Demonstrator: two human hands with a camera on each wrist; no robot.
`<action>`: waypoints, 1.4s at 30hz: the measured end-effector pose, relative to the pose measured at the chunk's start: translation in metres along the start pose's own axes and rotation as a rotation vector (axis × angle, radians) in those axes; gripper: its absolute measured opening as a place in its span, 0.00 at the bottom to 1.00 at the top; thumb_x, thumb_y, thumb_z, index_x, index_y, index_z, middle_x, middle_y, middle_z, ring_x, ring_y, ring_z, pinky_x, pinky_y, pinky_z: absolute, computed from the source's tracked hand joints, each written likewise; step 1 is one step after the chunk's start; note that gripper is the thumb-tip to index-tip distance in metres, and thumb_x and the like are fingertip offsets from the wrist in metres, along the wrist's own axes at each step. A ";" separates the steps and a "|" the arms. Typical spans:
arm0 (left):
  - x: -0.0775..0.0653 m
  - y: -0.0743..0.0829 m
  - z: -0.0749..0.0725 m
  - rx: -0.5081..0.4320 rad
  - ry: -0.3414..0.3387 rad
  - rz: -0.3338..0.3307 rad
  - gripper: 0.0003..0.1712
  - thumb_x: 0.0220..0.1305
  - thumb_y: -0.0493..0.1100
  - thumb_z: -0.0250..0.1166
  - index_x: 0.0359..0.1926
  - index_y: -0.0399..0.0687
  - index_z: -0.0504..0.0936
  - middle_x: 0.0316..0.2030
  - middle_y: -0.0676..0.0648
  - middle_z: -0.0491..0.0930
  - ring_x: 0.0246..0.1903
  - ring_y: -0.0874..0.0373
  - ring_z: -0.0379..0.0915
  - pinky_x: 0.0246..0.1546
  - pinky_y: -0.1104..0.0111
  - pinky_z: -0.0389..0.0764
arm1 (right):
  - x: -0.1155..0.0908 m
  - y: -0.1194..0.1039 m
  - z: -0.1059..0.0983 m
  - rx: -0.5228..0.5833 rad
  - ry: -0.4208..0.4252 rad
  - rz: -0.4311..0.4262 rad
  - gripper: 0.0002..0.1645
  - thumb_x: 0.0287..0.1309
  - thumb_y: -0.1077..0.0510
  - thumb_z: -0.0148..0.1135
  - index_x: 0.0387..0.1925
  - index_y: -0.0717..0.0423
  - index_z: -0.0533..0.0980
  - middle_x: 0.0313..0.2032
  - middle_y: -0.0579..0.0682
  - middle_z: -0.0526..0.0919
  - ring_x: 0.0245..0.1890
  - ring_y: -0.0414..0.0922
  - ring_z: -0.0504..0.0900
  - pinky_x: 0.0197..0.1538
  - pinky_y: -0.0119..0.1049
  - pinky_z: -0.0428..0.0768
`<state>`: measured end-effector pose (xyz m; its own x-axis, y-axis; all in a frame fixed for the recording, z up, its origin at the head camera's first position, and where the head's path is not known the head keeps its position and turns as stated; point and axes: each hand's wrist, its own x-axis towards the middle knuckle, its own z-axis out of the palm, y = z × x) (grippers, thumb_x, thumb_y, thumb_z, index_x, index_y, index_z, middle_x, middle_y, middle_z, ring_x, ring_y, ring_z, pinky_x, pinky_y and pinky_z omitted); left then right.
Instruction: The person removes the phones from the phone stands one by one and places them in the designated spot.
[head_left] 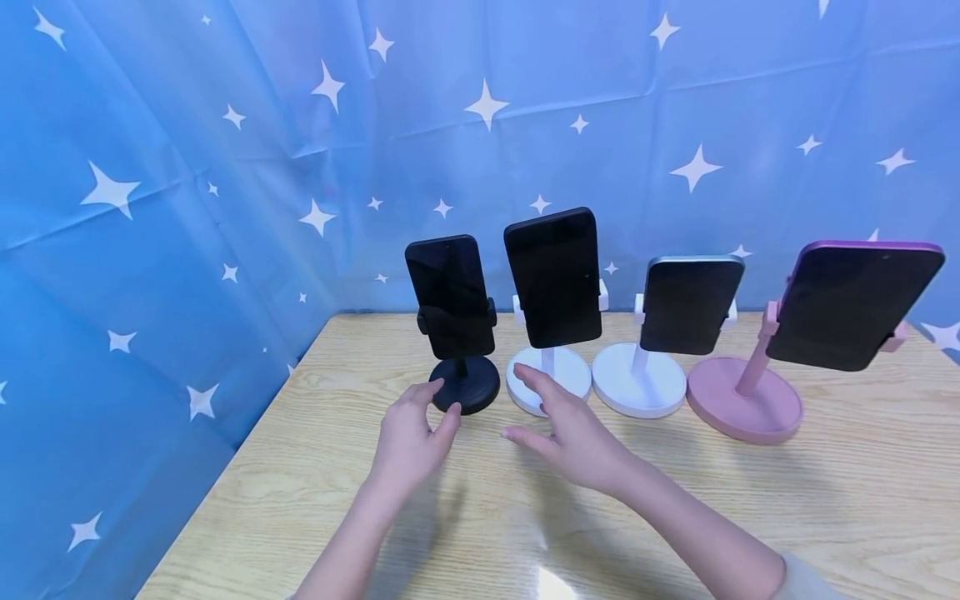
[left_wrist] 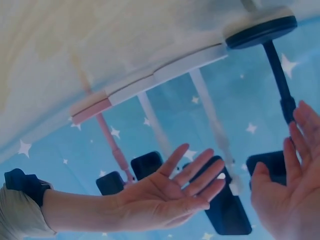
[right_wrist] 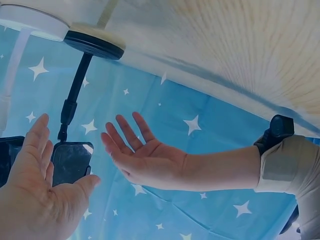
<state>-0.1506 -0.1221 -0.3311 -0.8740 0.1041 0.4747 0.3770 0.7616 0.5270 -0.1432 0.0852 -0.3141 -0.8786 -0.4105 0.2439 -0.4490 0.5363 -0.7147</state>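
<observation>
In the head view my left hand (head_left: 408, 437) hovers just in front of a black phone stand (head_left: 468, 387), its fingers spread and holding nothing. That stand carries a dark phone (head_left: 450, 296) tilted upright in its clamp. To its right, my right hand (head_left: 570, 429) is stretched out before a white phone stand (head_left: 551, 375) with a larger black phone (head_left: 555, 279) in it, overlapping the base in this view. The left wrist view, turned upside down, has the right palm (left_wrist: 165, 197) facing up with extended fingers. Similarly spread, the left hand (right_wrist: 150, 160) appears in the right wrist view.
A second white stand (head_left: 637, 383) bears a phone with a light blue edge (head_left: 693, 304). Farthest right is a pink stand (head_left: 742, 404) with a purple-edged phone (head_left: 855, 308). All stand in a row on a wooden table (head_left: 300, 492) before a starry blue curtain (head_left: 255, 167).
</observation>
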 end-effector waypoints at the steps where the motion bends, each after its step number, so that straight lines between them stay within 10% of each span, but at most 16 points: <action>1: 0.001 0.000 -0.001 -0.007 0.010 -0.011 0.21 0.57 0.43 0.61 0.48 0.30 0.77 0.45 0.36 0.78 0.46 0.44 0.75 0.47 0.55 0.75 | 0.002 0.000 0.001 0.004 0.001 0.006 0.41 0.58 0.50 0.59 0.66 0.60 0.54 0.64 0.58 0.61 0.62 0.53 0.65 0.55 0.49 0.71; 14: 0.011 0.003 -0.011 -0.098 0.013 -0.164 0.30 0.60 0.45 0.57 0.60 0.33 0.66 0.56 0.37 0.71 0.52 0.46 0.70 0.44 0.56 0.77 | 0.021 -0.002 0.003 0.053 0.082 0.014 0.40 0.59 0.53 0.59 0.66 0.63 0.54 0.65 0.59 0.61 0.63 0.53 0.62 0.55 0.49 0.70; 42: 0.043 0.003 -0.012 -0.552 0.169 -0.154 0.30 0.63 0.35 0.54 0.65 0.36 0.59 0.60 0.41 0.67 0.57 0.50 0.67 0.51 0.57 0.73 | 0.052 -0.018 0.007 0.131 0.192 -0.047 0.33 0.66 0.57 0.47 0.65 0.70 0.52 0.64 0.63 0.59 0.62 0.53 0.65 0.55 0.44 0.71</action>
<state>-0.1833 -0.1227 -0.3002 -0.8873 -0.1192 0.4455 0.3931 0.3097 0.8658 -0.1793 0.0493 -0.2931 -0.8779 -0.2779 0.3899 -0.4758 0.4145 -0.7758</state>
